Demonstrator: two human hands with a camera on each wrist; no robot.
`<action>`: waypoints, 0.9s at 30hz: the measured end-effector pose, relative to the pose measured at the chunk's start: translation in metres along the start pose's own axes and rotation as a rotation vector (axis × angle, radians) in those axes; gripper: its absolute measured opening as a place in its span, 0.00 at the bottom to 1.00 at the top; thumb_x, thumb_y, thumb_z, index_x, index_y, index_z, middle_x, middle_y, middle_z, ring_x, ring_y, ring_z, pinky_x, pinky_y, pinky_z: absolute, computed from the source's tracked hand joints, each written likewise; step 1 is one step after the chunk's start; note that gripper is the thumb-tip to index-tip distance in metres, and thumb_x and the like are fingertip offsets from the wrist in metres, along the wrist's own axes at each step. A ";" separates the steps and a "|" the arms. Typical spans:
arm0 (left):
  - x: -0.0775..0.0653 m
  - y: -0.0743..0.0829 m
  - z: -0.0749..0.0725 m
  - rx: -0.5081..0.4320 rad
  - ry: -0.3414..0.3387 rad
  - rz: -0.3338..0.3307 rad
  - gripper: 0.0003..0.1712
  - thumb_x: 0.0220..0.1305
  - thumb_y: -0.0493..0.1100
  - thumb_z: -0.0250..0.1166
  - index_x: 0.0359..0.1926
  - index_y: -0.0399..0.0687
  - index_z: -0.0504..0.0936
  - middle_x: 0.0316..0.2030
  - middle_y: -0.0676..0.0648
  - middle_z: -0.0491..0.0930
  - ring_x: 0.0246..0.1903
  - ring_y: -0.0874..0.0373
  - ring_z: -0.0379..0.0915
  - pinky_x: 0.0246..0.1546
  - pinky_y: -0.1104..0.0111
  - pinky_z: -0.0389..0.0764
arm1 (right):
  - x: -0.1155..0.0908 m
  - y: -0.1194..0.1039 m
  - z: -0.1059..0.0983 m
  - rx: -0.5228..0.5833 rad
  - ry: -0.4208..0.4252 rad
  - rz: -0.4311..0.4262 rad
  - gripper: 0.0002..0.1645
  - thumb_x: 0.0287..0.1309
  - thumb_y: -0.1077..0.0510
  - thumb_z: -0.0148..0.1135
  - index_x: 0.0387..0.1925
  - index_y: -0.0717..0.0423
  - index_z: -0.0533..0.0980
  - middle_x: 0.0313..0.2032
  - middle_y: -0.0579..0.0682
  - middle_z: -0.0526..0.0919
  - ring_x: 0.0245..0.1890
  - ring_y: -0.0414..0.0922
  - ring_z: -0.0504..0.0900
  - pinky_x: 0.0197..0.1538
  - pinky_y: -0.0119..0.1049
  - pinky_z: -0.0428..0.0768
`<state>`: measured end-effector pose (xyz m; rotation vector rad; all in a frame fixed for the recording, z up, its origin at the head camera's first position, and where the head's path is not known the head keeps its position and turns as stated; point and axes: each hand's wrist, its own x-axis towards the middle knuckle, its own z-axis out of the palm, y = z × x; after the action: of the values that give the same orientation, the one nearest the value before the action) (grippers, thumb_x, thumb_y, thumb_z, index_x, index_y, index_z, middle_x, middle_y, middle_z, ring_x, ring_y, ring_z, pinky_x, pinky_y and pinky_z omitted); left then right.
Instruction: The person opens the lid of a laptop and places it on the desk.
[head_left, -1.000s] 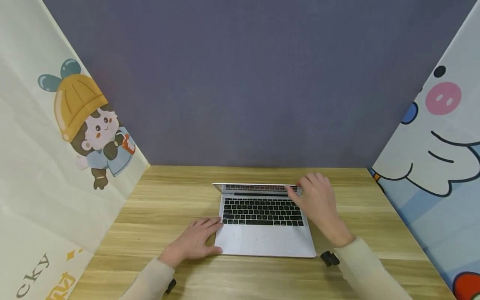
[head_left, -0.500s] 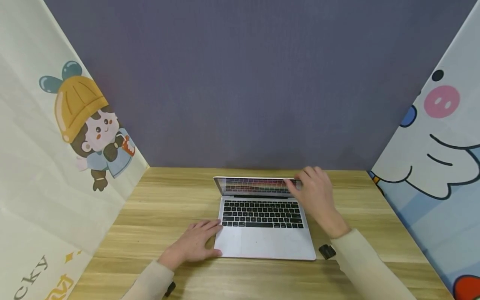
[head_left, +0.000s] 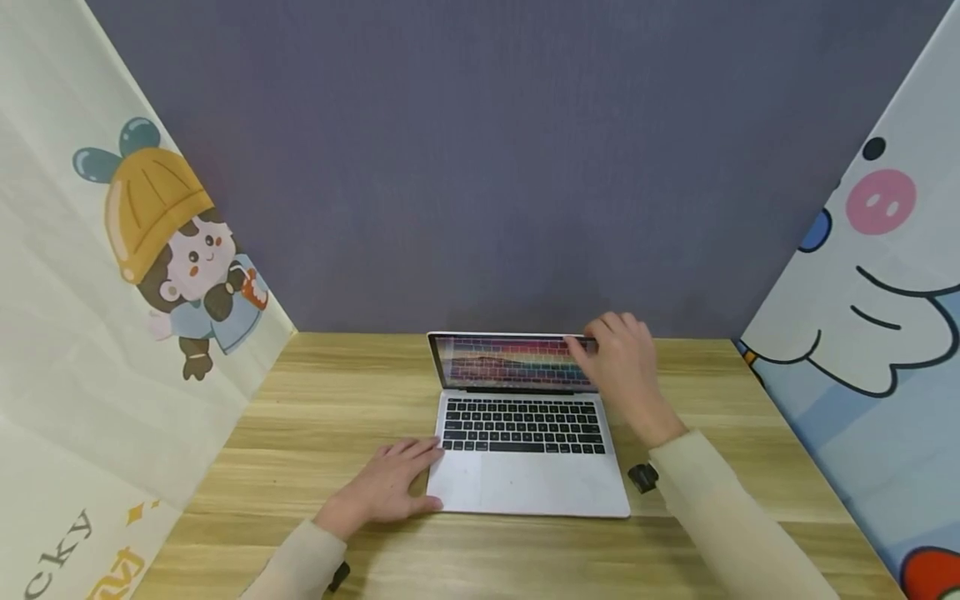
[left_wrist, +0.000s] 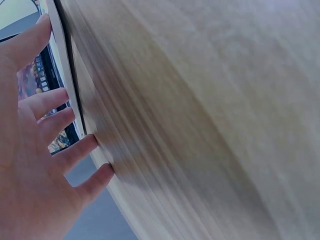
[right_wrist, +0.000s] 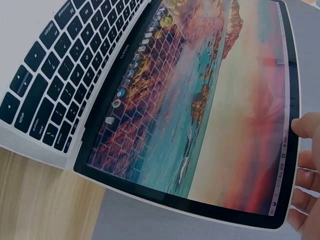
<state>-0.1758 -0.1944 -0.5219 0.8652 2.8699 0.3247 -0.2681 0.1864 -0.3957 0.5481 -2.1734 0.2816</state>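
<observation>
A silver laptop (head_left: 528,485) with black keys sits on the wooden table, its lid raised and tilted back. Its lit screen (right_wrist: 220,115) shows a coastal picture with a row of icons. At the lid's upper right corner, my right hand (head_left: 624,362) pinches the edge, thumb on the screen side and fingers behind. My left hand (head_left: 390,483) lies at the left edge of the base, fingers spread and fairly straight. In the left wrist view, the fingertips (left_wrist: 89,142) of that hand touch the laptop's side and the tabletop.
The wooden table (head_left: 322,392) ends at a dark grey-blue panel (head_left: 510,167) right behind the lid. Printed side panels stand left, with a cartoon child (head_left: 198,258), and right, with a pink pig nose (head_left: 881,202). Black wrist devices (head_left: 642,477) show at both sleeves.
The laptop lid has swung up and back from nearly closed, baring the screen. My right hand has risen with its corner, while the left hand has stayed at the base.
</observation>
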 end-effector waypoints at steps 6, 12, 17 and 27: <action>0.000 0.000 -0.002 0.001 -0.004 0.000 0.50 0.62 0.76 0.58 0.75 0.53 0.67 0.76 0.47 0.60 0.71 0.39 0.59 0.65 0.34 0.62 | 0.009 0.002 0.005 0.006 -0.011 0.031 0.18 0.56 0.50 0.75 0.26 0.62 0.81 0.27 0.56 0.81 0.28 0.56 0.75 0.31 0.50 0.73; 0.000 0.000 -0.002 0.001 -0.008 0.002 0.50 0.62 0.77 0.58 0.75 0.53 0.67 0.76 0.47 0.60 0.71 0.38 0.59 0.65 0.34 0.62 | 0.016 0.005 0.010 0.003 -0.046 0.068 0.20 0.58 0.48 0.74 0.27 0.61 0.82 0.29 0.56 0.83 0.30 0.56 0.75 0.33 0.49 0.73; 0.002 -0.001 -0.001 0.008 -0.011 0.000 0.50 0.62 0.77 0.58 0.75 0.53 0.67 0.76 0.47 0.60 0.71 0.39 0.59 0.65 0.34 0.62 | 0.021 0.009 0.016 -0.013 -0.060 0.089 0.20 0.58 0.47 0.74 0.28 0.61 0.82 0.29 0.56 0.83 0.31 0.56 0.75 0.33 0.49 0.72; 0.001 0.000 -0.002 0.008 -0.016 -0.002 0.51 0.61 0.77 0.58 0.75 0.53 0.67 0.76 0.47 0.60 0.71 0.38 0.59 0.66 0.34 0.61 | 0.029 0.016 0.027 -0.022 -0.057 0.080 0.21 0.59 0.45 0.74 0.29 0.61 0.83 0.32 0.57 0.85 0.32 0.57 0.77 0.34 0.51 0.73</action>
<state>-0.1775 -0.1940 -0.5202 0.8621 2.8588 0.3049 -0.3096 0.1817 -0.3896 0.4626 -2.2547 0.2876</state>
